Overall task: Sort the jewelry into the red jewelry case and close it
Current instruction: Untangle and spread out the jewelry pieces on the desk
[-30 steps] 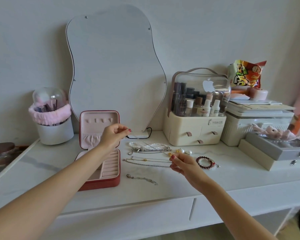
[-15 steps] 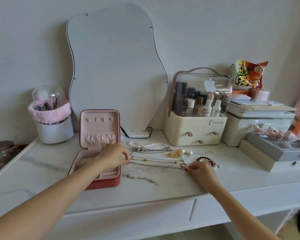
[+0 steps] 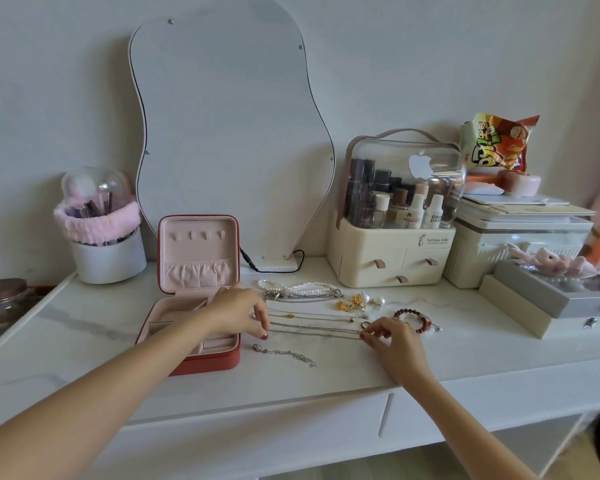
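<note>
The red jewelry case (image 3: 219, 363) lies open at the left of the white table (image 3: 326, 379), its pink-lined lid upright. A thin silver necklace (image 3: 316, 330) lies stretched out on the table to its right. My left hand (image 3: 238, 315) hovers over the case's right edge, fingertips pinched at the chain's left end. My right hand (image 3: 392, 341) pinches its right end beside a small ring (image 3: 365, 325). Around it lie a thin gold necklace (image 3: 312, 316), a pearl necklace (image 3: 302, 289), gold earrings (image 3: 352, 304), a red bead bracelet (image 3: 414, 320) and a silver bracelet (image 3: 284, 353).
A wavy mirror (image 3: 229, 133) leans on the wall behind, its cable (image 3: 278, 268) on the table. A brush holder (image 3: 106, 251) stands at the left. At the right are a cream cosmetics organiser (image 3: 392, 258), stacked boxes (image 3: 520, 237) and a grey box (image 3: 561, 296).
Both hands have come down from holding the thin chain stretched in the air. The chain now lies flat on the table, with the hands spread wider at its ends.
</note>
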